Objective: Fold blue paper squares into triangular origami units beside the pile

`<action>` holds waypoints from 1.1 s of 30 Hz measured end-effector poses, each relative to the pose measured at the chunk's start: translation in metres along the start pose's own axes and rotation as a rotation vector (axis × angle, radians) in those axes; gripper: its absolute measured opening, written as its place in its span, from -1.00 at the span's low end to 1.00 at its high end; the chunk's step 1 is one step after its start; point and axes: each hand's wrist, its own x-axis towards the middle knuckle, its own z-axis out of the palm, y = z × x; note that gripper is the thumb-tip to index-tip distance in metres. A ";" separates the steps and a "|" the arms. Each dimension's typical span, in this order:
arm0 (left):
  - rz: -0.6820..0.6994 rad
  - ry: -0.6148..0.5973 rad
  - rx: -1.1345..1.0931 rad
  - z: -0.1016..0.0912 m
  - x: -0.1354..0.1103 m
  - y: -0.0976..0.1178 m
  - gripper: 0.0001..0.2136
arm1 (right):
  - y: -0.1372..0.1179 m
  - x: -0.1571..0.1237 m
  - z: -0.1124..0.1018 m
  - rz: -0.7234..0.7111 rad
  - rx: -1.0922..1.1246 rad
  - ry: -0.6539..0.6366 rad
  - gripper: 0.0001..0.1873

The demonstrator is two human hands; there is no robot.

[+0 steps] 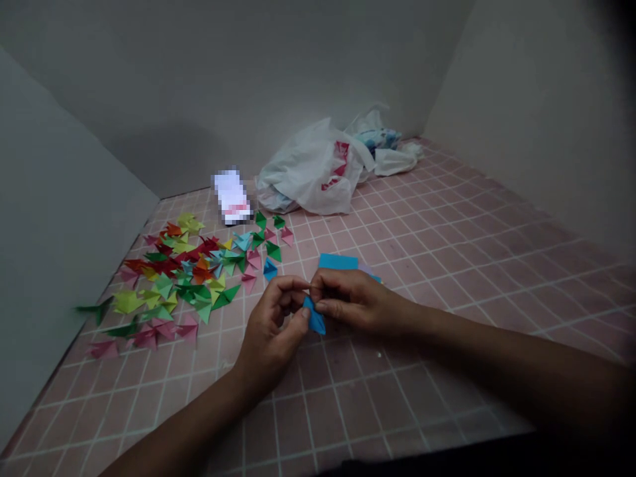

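Observation:
A small folded piece of blue paper [316, 319] is held between my two hands above the tiled surface. My left hand [278, 324] pinches its left edge, with the thumb lying on the near face. From the other side, the fingertips and thumb of my right hand [352, 298] close on its upper part, hiding some of it. Just beyond my right hand lie flat blue paper sheets [338, 261], partly covered by that hand. Left of my hands, a small blue folded paper piece [269, 269] rests beside the pile of colourful folded paper pieces [199, 268].
A lit phone [232, 197], its screen blurred, leans near the back wall. White plastic bags [313, 169] with red print lie crumpled right of it, with a bluish bundle [380, 139] behind. Pink tiled cloth [437, 252] covers the surface, and grey walls [278, 59] enclose it.

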 end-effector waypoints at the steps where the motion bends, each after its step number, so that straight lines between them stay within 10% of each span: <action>1: 0.002 0.000 0.004 0.000 0.000 0.000 -0.80 | 0.000 0.000 0.000 -0.001 -0.012 -0.002 -0.86; 26: -0.032 0.004 -0.015 0.000 0.006 -0.001 -0.84 | 0.003 0.003 0.002 0.008 0.220 0.040 -0.86; 33: -0.039 0.182 0.016 -0.001 0.004 -0.001 -0.75 | 0.003 0.003 0.009 0.147 0.249 0.090 -0.81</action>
